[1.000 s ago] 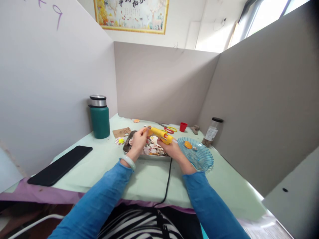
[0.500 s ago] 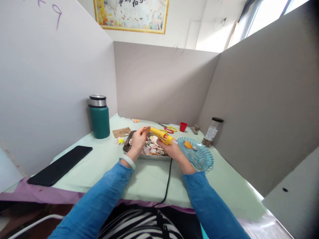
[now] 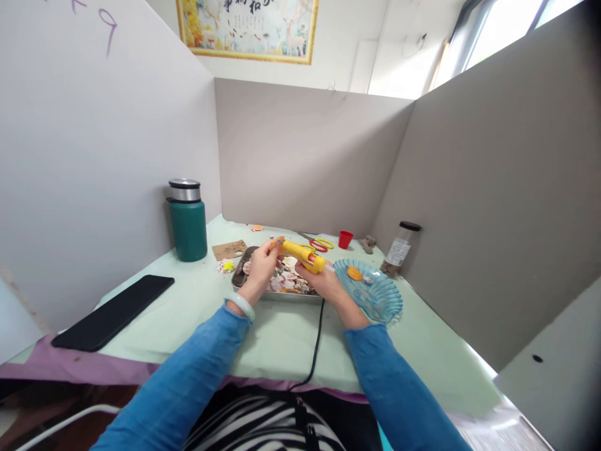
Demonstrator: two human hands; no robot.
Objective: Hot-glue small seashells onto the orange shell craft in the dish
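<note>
My right hand point(image 3: 323, 282) is wrapped round a yellow glue gun point(image 3: 303, 254), nozzle pointing left. Its black cord point(image 3: 317, 338) runs down toward me across the table. My left hand point(image 3: 260, 266) pinches a small piece, too small to name, right at the nozzle tip. Both hands hover over a metal tray point(image 3: 241, 275) filled with several shells and small decorations. A blue glass shell-shaped dish point(image 3: 375, 297) lies just right of my right hand, with an orange piece point(image 3: 354, 273) in it.
A green flask point(image 3: 188, 220) stands at the back left, a black phone point(image 3: 113, 311) lies near the left edge. Scissors point(image 3: 319, 243), a red cup point(image 3: 345, 238) and a jar point(image 3: 399, 249) sit at the back. Grey partitions enclose the table on three sides.
Almost nothing has moved; the glue gun and my left fingertips shifted very slightly at the nozzle.
</note>
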